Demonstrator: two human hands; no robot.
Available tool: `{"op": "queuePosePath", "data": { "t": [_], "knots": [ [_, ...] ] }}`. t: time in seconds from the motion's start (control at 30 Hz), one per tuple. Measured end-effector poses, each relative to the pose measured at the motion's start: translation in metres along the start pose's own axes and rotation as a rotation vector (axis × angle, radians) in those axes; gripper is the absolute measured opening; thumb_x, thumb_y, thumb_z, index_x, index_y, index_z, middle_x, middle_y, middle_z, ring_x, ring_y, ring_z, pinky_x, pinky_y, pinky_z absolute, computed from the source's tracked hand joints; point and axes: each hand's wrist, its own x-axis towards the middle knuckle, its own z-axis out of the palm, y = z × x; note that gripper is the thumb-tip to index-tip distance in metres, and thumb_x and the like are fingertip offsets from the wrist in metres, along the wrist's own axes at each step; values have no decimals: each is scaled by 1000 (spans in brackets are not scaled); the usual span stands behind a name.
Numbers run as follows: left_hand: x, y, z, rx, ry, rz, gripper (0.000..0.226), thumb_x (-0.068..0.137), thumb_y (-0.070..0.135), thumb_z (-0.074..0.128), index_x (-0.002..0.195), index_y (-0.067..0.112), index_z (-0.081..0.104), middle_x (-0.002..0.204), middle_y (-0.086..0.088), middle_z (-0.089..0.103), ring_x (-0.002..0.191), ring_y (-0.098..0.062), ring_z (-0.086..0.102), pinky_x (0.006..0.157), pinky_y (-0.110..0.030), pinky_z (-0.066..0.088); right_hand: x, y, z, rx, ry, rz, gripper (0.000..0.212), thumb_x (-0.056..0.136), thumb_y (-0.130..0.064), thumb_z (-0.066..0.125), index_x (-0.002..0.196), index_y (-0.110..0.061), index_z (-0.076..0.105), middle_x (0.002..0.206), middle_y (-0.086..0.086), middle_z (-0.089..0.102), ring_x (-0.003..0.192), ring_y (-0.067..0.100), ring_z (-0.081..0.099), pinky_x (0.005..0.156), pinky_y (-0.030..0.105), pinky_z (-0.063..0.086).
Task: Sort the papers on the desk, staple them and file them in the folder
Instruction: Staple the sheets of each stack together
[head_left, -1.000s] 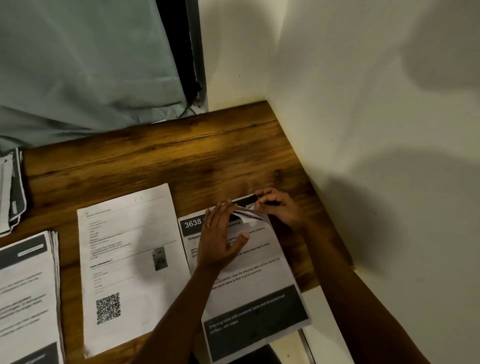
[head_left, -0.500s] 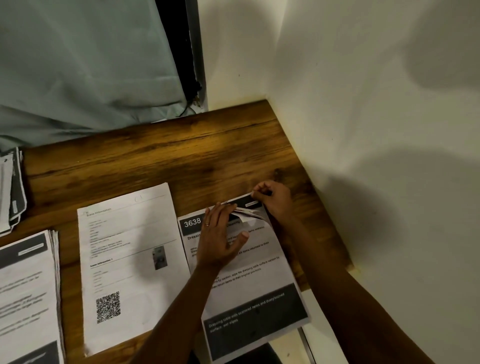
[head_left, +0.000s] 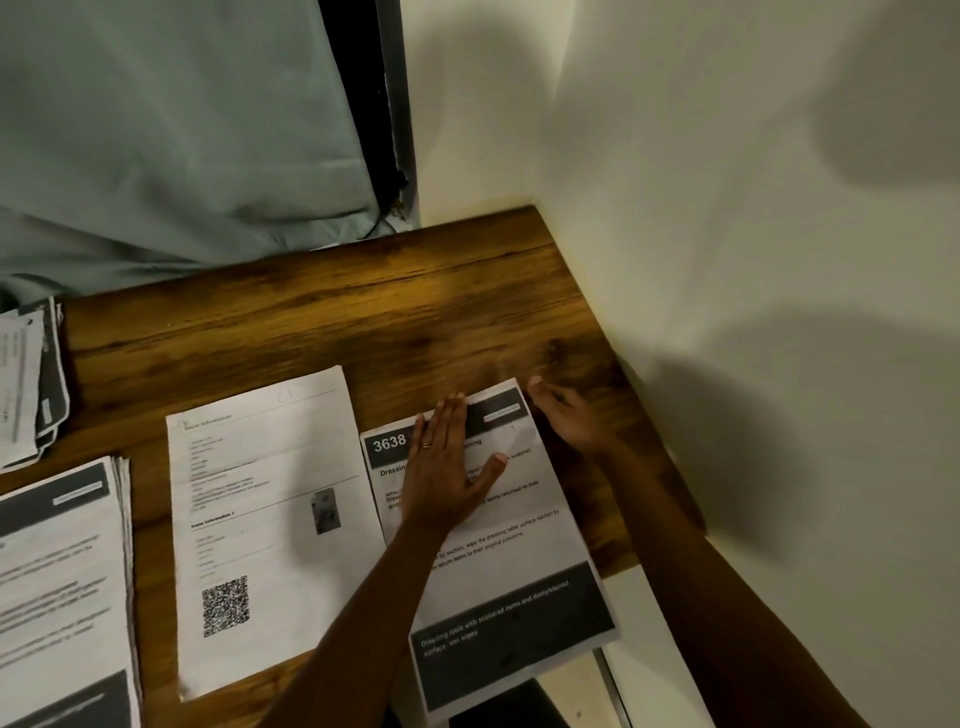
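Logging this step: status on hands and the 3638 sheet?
Left hand flat on 3638 sheet. Right hand open beside its top right corner. Nothing else on the sheet.

One wooden desk (head_left: 337, 322). Four lots of paper lie on it. Two look like single sheets, the QR-code sheet (head_left: 270, 519) and the sheet headed 3638 (head_left: 519, 571). Two are piles: a thick stack (head_left: 57, 587) at the near left and a smaller pile (head_left: 31, 384) at the far left edge. Two bare hands, the left hand (head_left: 447, 467) and the right hand (head_left: 571, 421). One ring (head_left: 426, 445) — on the left hand. One grey-green curtain (head_left: 171, 130).
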Motion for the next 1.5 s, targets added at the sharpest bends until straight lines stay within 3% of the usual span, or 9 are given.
{"op": "queuePosePath", "data": {
  "t": [0.13,0.33,0.47,0.63,0.77,0.93,1.07,1.33,1.5],
  "knots": [
    [1,0,3,79,-39,-38,96,81,78,-4,153,15,7,160,-4,5,147,-14,-2,120,-35,-4,-9,6,6,47,-112,-101,23,96,-27,52,109,-9,59,90,-7,64,85,6,64,61,9,48],
    [3,2,-2,-62,-2,-31,95,83,75,-5,151,13,17,159,-5,15,147,-13,5,117,-28,-7,-2,23,33,-26,151,-211,15,95,-19,54,99,-9,64,91,1,66,80,9,63,71,21,54],
    [-4,-6,-15,-280,260,-209,82,91,67,12,150,10,22,157,-8,18,146,-20,9,117,-26,-7,-12,12,29,132,224,-160,13,95,-20,53,95,-11,62,88,-2,64,80,7,61,67,15,49],
    [-8,-10,-49,-678,426,-450,71,95,52,39,149,10,18,152,-12,30,138,-26,33,108,-29,28,-29,-12,10,346,220,-221,10,96,-21,53,97,-17,61,95,2,68,80,14,67,61,19,52],
    [10,11,-101,-976,388,-414,38,96,43,44,119,15,51,102,-1,66,99,-26,66,67,-18,54,-39,-48,-6,451,228,-338,21,93,-30,56,107,-15,62,101,8,69,87,22,69,72,33,57],
    [27,58,-176,-1057,522,-144,14,99,27,44,104,24,57,100,-5,69,89,-18,70,72,-29,58,-62,-104,-22,472,303,-576,29,96,-38,49,109,-15,62,101,6,69,93,23,68,85,42,56],
    [25,75,-208,-1045,583,7,17,97,29,45,106,23,57,101,0,69,92,-16,68,73,-26,57,-78,-128,-26,514,349,-716,24,102,-23,39,111,-17,60,102,-5,68,93,7,65,77,20,51],
    [-1,65,-182,-1052,527,-51,24,83,37,53,101,22,58,88,13,71,87,-8,69,65,-18,54,-72,-92,-10,436,276,-687,25,101,-29,38,117,-37,55,111,-15,65,104,5,61,82,23,51],
    [-3,62,-182,-1059,504,-106,17,90,30,51,95,16,60,87,3,72,82,-11,70,66,-22,56,-76,-95,-14,411,270,-732,25,101,-27,38,117,-27,58,106,-10,66,98,6,64,77,20,52]
  ]
}}
